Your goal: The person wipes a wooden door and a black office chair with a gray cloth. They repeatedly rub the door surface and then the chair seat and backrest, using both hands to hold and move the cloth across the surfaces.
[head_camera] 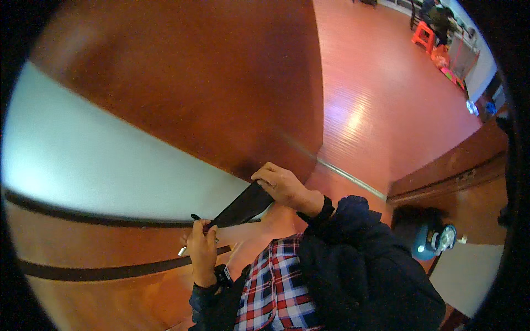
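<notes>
A flat black item [244, 205], perhaps folded cloth, is stretched slantwise between my two hands in front of my plaid shirt. My left hand [203, 248] pinches its lower left end between thumb and fingers; a small black tip sticks out just beyond the fingertips. On the upper right end my right hand [285, 188] is closed, with the fingers bent over the edge. Past the item lies a pale panel or surface [124, 165] beside a dark reddish-brown wooden panel [198, 91]. What exactly the black item is cannot be told.
A metal threshold strip [352, 178] crosses the reddish floor [372, 103]. Wooden drawers or panels with dark strips [103, 271] lie at left. A blue-green round object [426, 244] stands at right. Far off, a person [441, 20] sits near a red plastic stool [423, 36].
</notes>
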Demonstrator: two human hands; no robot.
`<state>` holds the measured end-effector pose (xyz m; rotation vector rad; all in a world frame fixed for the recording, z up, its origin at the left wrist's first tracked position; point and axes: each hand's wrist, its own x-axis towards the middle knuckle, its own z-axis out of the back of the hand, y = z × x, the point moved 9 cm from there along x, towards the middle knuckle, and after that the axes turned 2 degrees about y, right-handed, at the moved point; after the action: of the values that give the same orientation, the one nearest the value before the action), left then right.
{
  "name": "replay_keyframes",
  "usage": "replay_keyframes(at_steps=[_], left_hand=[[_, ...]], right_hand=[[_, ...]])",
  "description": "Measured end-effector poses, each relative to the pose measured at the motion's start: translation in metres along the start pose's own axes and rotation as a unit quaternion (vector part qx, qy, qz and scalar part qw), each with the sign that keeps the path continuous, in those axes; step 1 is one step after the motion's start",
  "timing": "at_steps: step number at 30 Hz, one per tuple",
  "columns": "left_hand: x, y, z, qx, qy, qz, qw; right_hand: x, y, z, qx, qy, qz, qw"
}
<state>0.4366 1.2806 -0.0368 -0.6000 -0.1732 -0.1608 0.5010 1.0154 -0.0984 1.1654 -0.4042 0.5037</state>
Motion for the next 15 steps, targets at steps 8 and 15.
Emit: replay_keyframes(at_steps=[8, 15], left_hand=[[0.038, -0.028, -0.054, 0.052, 0.076, -0.017, 0.996], [0.063, -0.029, -0.078, -0.055, 0.035, 0.028, 0.997]], right_hand=[[-0.023, -0.027, 0.059, -0.203, -0.047, -0.026, 0.978], [-0.02, -0.077, 0.072, -0.016, -0.063, -0.16, 0.985]])
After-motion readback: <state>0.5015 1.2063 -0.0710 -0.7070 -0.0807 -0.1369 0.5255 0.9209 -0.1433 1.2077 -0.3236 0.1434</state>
